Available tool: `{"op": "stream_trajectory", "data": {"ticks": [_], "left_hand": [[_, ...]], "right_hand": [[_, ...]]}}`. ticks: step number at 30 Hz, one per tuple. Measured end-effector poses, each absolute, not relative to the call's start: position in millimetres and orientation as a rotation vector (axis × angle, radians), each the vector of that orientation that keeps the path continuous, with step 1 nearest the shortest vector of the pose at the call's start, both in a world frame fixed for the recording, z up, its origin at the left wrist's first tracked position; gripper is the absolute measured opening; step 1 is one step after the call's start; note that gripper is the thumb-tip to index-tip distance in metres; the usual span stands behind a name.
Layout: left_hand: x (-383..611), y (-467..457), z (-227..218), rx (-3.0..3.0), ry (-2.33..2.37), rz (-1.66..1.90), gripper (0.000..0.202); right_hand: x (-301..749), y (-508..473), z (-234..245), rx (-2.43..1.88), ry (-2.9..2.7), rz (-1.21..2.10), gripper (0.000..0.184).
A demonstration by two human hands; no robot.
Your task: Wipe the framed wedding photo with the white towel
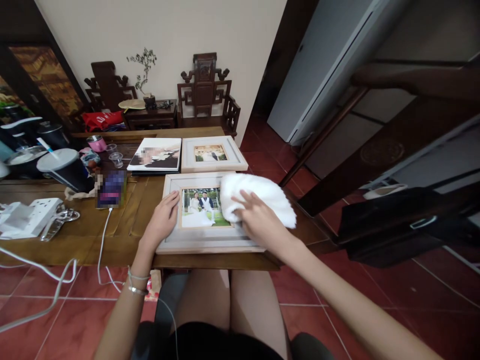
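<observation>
The left hand [165, 219] lies flat, gripping nothing, on the left border of a pale wooden photo frame [202, 246] on the brown wooden desk [129, 230]. The right hand [258, 219], fingers spread, presses a fluffy white cloth [275, 197] over the frame's right side; any pinch is unclear. Light, even strokes, left hand steadying, seem best.

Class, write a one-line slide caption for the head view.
Right hand on a white cloth over a framed photo, left hand on its left side.
</observation>
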State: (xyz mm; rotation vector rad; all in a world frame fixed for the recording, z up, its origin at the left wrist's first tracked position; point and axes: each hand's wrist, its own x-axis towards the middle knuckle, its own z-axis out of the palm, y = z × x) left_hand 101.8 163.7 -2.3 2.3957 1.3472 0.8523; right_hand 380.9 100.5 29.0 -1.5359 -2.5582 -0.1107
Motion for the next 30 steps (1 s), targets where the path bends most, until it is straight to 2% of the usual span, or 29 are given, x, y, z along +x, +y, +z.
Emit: {"op": "stream_trajectory", "data": {"ticks": [6, 8, 11, 14, 18, 21, 25, 30], "left_hand": [[102, 165, -4, 2.443, 1.347, 0.852, 0.043], [101, 167, -6, 2.448, 1.336, 0.843, 0.043], [101, 168, -8, 2.447, 1.331, 0.845, 0.044], [101, 168, -8, 2.441, 1.334, 0.854, 0.043], [101, 167, -6, 2.418, 1.332, 0.868, 0.042], [102, 166, -3, 2.413, 1.328, 0.877, 0.042], [103, 164, -1, 2.427, 1.337, 0.868, 0.042], [105, 164, 0, 2.437, 1.339, 0.836, 0.044]], "right_hand": [[399, 24, 84, -1.341, -2.634, 0.425, 0.053], [402, 32, 106, -1.401, -2.613, 0.459, 0.053], [395, 73, 118, -1.519, -2.542, 0.171, 0.054], [378, 125, 104, -1.576, -2.492, -0.197, 0.052], [356, 166, 66, -1.597, -2.648, -0.32, 0.046], [350, 160, 43, -1.554, -2.731, -0.324, 0.045], [353, 114, 44, -1.44, -2.821, -0.163, 0.041], [346, 49, 88, -1.363, -2.875, 0.322, 0.046]]}}
